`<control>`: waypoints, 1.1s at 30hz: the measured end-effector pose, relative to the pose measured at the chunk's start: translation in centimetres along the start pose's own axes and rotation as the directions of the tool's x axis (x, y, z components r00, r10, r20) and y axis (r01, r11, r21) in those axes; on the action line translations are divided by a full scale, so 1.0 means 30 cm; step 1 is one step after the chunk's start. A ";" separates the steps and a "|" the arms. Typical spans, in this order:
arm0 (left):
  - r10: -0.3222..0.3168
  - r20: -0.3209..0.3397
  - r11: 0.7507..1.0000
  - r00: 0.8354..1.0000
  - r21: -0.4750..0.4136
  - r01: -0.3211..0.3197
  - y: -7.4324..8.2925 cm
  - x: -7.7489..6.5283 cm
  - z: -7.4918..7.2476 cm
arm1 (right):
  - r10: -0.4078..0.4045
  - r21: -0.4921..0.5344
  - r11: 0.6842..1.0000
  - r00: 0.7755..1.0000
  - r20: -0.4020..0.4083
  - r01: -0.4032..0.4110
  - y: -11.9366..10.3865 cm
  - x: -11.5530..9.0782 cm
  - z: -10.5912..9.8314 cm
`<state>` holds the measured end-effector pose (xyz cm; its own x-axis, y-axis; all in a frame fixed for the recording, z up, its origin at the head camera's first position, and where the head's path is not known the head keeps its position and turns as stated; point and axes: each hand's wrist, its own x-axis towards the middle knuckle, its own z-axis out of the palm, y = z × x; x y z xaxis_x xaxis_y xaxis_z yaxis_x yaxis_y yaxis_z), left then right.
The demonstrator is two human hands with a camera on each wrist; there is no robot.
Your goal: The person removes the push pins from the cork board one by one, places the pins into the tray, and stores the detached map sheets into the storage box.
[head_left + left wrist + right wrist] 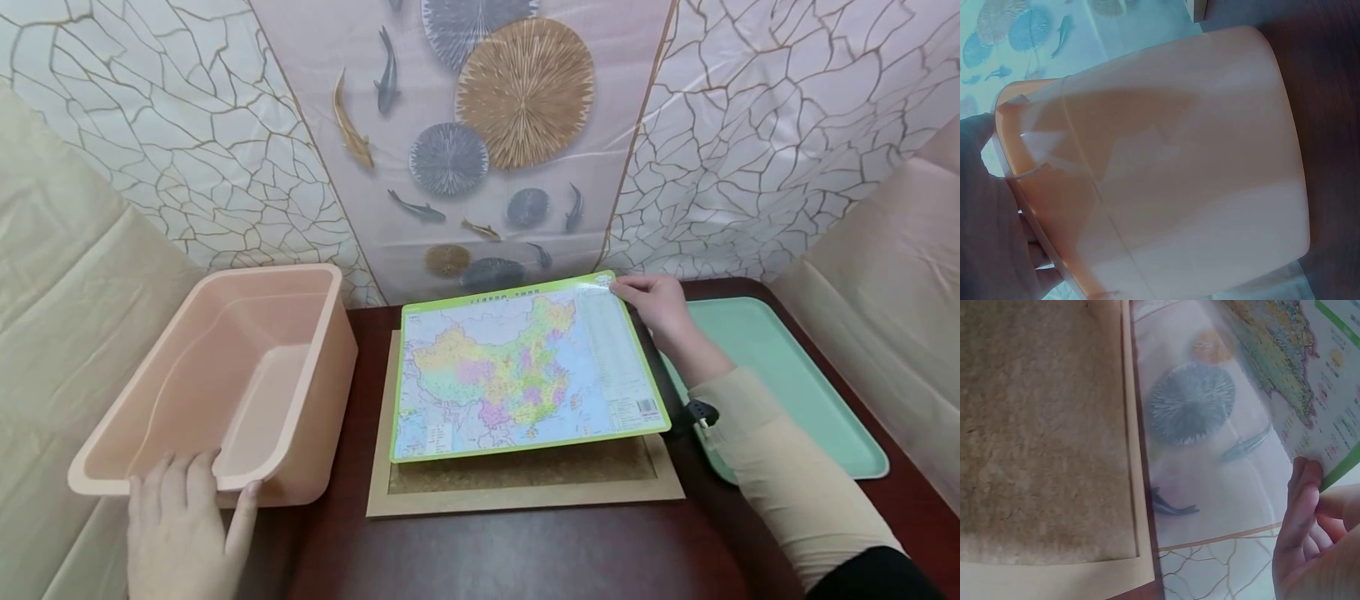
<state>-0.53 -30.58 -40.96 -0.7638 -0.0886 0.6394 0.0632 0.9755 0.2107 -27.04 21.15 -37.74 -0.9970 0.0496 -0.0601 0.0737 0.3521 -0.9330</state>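
My right hand (660,310) pinches the top right corner of a thin sheet printed with a map (495,367), edged in green. Tilted, the sheet hangs over a wooden frame (525,503) with a brown cork-like panel (517,477), covering most of it. From the right wrist view, thumb and fingers (1304,506) hold the corner, and the sheet's other printed face (1285,369) shows, apart from the panel. My left hand (183,525) grips the near rim of a pink plastic tub (330,392), fingers over the edge and thumb outside.
A mint green tray (780,375) lies on the right of the dark wooden table (480,550), partly behind my right forearm. A patterned cloth (480,217) with fish and round leaves hangs at the back. Beige cloth (67,333) closes off the left side.
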 end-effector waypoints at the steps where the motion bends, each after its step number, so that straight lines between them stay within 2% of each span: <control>1: 0.004 -0.002 1.000 1.000 0.001 -0.004 -0.001 0.001 0.000 | -0.006 0.000 1.000 1.000 0.000 0.006 -0.007 -0.001 -0.002; 6: 0.024 -0.021 1.000 0.999 -0.002 -0.024 -0.006 0.002 0.003 | -0.031 0.012 0.999 1.000 -0.005 0.031 -0.044 -0.010 -0.003; 14: 0.008 0.008 1.000 1.000 -0.009 -0.008 -0.005 0.000 0.005 | -0.020 0.050 0.999 1.000 -0.007 0.020 -0.102 -0.020 0.001; 22: 0.006 0.006 1.000 1.000 -0.006 -0.006 -0.005 -0.001 0.007 | -0.004 0.156 0.988 1.000 0.024 0.001 -0.161 -0.023 0.023; 29: 0.008 -0.003 1.000 1.000 -0.003 -0.008 0.000 0.002 0.005 | -0.043 0.154 0.987 0.999 0.018 0.039 -0.213 -0.031 0.049; 33: 0.014 -0.017 1.000 1.000 -0.002 -0.014 0.000 0.004 0.006 | -0.064 0.202 0.978 0.997 0.035 0.055 -0.245 -0.028 0.065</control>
<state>-0.74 -30.54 -41.03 -0.7521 -0.0786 0.6544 0.0748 0.9763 0.2031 -26.79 16.70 -31.52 -0.9999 -0.0061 -0.0130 0.0119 0.1578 -0.9874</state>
